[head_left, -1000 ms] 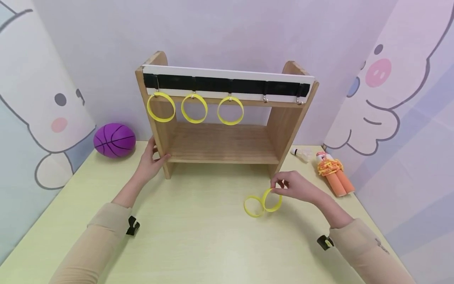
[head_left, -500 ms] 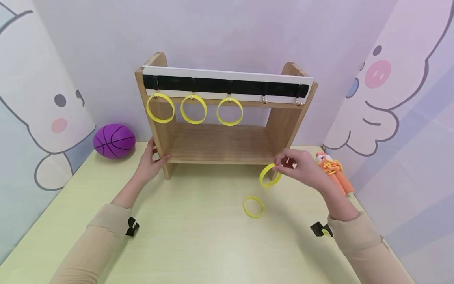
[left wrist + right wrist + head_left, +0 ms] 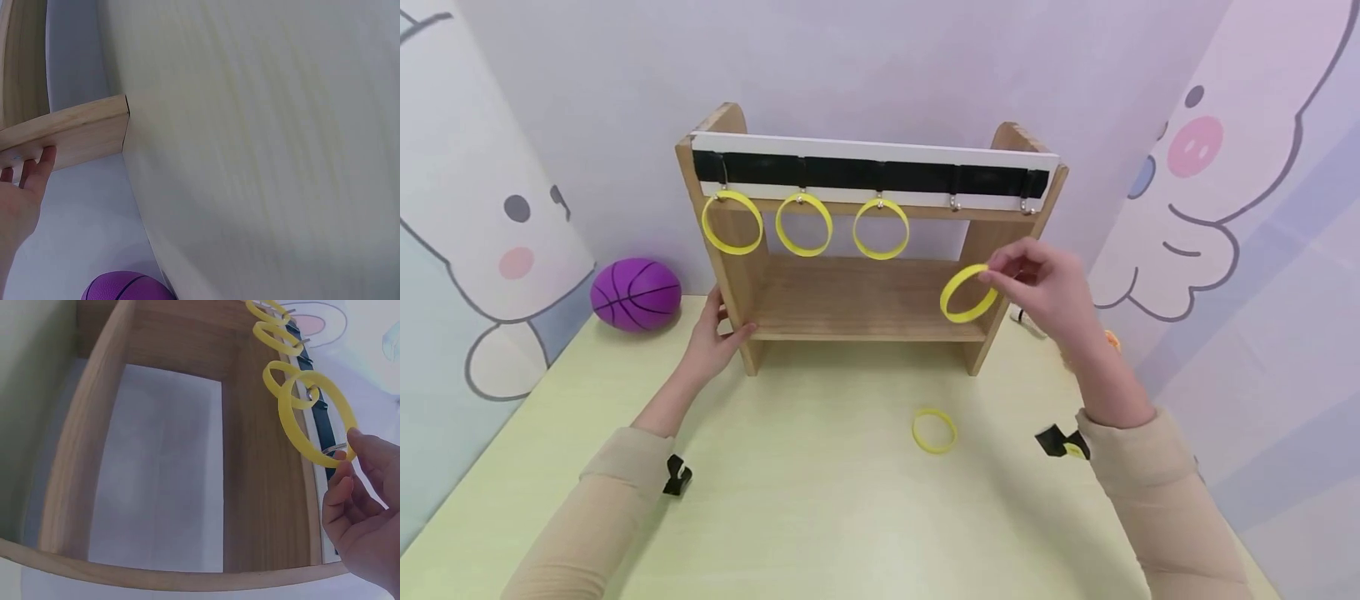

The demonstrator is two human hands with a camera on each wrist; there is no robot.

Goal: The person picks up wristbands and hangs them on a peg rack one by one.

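Clearly, what I had to judge was the rise from the yellow ring [image 3: 961, 319] to the bare hooks on the wooden rack [image 3: 865, 300]. In the head view, the right hand [image 3: 1051, 287] held the ring in the air before the rack, below the fourth hook [image 3: 955, 205] from the left and down-left of the fifth hook [image 3: 1024, 206]; that hand was the nearer to both. The ring lay down-left of the fingers, its tilted outline longest from lower left to upper right. Thumb and fingertips were closed in a pinch on its upper right rim. In the right wrist view the rim overlapped a hook, but I couldn't tell whether they touched. The left hand [image 3: 709, 343] gripped the rack's side panel [image 3: 727, 287] low down. The ring was a thin, plain bright-yellow band, matching the three hung rings [image 3: 882, 257] and the loose ring [image 3: 936, 451] flat on the surface [image 3: 820, 492].
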